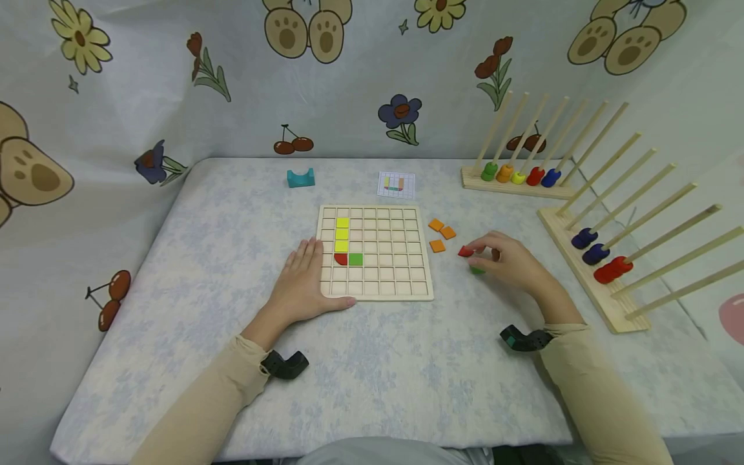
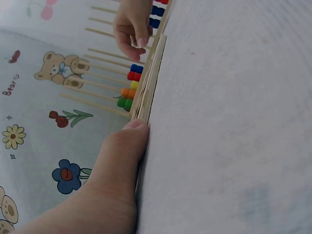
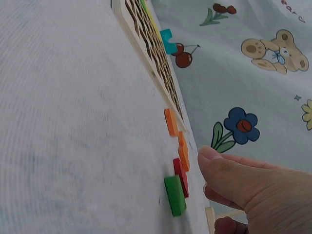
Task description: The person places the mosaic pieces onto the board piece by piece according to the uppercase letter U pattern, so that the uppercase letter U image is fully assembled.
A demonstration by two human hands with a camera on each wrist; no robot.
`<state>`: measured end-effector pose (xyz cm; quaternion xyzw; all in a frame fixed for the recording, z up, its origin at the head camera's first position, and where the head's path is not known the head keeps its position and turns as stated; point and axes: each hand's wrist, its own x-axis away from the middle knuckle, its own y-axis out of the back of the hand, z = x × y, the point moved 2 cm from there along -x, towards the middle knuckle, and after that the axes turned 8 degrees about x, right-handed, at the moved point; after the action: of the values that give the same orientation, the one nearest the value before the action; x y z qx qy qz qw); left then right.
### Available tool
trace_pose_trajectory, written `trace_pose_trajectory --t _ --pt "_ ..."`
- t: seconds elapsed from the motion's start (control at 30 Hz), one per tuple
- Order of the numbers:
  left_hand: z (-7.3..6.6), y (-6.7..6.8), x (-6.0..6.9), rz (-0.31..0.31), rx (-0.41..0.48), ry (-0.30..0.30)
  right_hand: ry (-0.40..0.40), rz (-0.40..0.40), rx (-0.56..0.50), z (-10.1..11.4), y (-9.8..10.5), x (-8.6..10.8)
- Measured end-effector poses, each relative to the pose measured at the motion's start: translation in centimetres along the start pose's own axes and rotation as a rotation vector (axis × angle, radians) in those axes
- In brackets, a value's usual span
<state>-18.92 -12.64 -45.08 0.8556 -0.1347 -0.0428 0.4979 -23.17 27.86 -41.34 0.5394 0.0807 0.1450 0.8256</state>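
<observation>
A wooden grid board (image 1: 386, 289) lies on the table. My left hand (image 1: 299, 278) rests along its left edge with fingers straight, the thumb (image 2: 135, 127) against the near edge. Several yellow squares (image 1: 342, 234) form a column in the grid, with a red rounded piece (image 1: 340, 259) below and a green square (image 1: 356, 259) beside that. My right hand (image 1: 506, 258) hovers right of the board, fingers loosely bent, by a loose red piece (image 3: 181, 178) and a green piece (image 3: 174, 196). In the right wrist view both pieces appear apart from the fingers, on the table.
Loose orange pieces (image 1: 437, 246) lie between the board and my right hand. Behind the board are a pattern card (image 1: 396, 185) and a teal notched block (image 1: 300, 178). Two wooden peg racks with coloured beads, one at the back (image 1: 517, 186) and one at the right (image 1: 587, 278), stand upright.
</observation>
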Motion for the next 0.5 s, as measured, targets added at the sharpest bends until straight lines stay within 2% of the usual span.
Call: trace_pose_trajectory --t 0.23,0.5 --pt "0.0 0.0 0.0 -0.002 -0.008 0.001 -0.019 0.011 0.001 -2.2 -0.2 1.1" --pt "-0.1 0.1 0.0 0.01 -0.003 0.005 -0.045 -0.002 -0.032 -2.5 -0.7 1.2"
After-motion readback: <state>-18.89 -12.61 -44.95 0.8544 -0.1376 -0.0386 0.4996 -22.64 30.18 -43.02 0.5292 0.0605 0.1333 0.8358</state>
